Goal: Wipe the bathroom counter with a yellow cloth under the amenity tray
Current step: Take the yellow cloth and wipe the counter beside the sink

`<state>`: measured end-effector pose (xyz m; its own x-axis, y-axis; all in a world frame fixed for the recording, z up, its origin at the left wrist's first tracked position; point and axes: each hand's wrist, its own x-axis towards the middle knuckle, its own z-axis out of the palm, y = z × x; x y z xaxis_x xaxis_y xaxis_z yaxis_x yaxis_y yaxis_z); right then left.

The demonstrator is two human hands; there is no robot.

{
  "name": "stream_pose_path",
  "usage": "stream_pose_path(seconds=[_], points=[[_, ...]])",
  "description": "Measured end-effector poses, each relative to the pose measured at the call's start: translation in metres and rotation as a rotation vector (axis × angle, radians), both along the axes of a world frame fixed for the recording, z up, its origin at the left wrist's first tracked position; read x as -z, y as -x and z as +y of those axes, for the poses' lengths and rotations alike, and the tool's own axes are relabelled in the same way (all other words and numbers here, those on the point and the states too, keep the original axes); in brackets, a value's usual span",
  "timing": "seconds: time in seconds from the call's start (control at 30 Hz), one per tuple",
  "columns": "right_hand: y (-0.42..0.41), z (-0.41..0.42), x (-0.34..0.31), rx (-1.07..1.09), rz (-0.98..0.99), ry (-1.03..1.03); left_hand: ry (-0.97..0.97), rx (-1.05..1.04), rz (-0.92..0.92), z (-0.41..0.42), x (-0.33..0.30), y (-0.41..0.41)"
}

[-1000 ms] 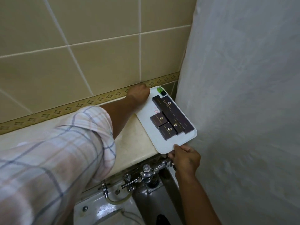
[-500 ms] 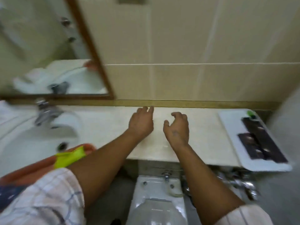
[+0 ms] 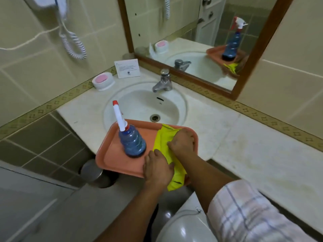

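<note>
Both hands now off the counter (image 3: pixel 262 154), left hand (image 3: pixel 158 167) and right hand (image 3: pixel 182 142) each gripping yellow cloth (image 3: pixel 163 139) on orange tray (image 3: pixel 111 154).

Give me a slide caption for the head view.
Both hands, left and right, gather the yellow cloth on an orange tray beside a spray bottle.

Soft, even indoor light fills the room, bright enough to show colours clearly, with only faint shadows under the orange tray (image 3: pixel 111 154) and beside the spray bottle (image 3: pixel 132 142). A pale sheen sits on the toilet lid (image 3: pixel 183 229) at the bottom edge. Wide-angle distortion bends the wall tiles (image 3: pixel 35 55) and mirror frame (image 3: pixel 258 49), and the plaid sleeve (image 3: pixel 253 212) and corded handset (image 3: pixel 52 4) are smeared by blur.
</note>
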<state>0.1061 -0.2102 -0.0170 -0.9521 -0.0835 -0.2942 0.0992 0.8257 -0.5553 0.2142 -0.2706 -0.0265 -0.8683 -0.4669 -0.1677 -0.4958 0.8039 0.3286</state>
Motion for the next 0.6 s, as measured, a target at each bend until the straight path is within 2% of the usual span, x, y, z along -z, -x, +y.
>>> stream_pose_path(seconds=[0.07,0.17,0.23,0.37,0.5,0.6], points=[[0.006,-0.003,-0.001,0.000,-0.045,0.033,-0.077,-0.033,0.002,-0.002,0.004,0.004],[0.012,0.006,-0.005,0.109,-0.153,0.223,-0.286,-0.094,-0.024,-0.010,0.002,0.019],[0.012,0.010,-0.006,0.138,-0.207,0.309,-0.343,-0.068,-0.037,-0.016,-0.003,0.027],[0.019,0.032,-0.007,0.211,-0.161,0.492,-0.402,-0.013,0.093,-0.008,-0.021,0.036],[0.028,0.085,-0.017,0.362,-0.099,0.686,-0.651,-0.058,0.229,0.022,-0.036,0.044],[0.025,0.159,-0.022,0.495,-0.037,0.724,-0.856,0.043,0.216,0.077,-0.031,0.056]])
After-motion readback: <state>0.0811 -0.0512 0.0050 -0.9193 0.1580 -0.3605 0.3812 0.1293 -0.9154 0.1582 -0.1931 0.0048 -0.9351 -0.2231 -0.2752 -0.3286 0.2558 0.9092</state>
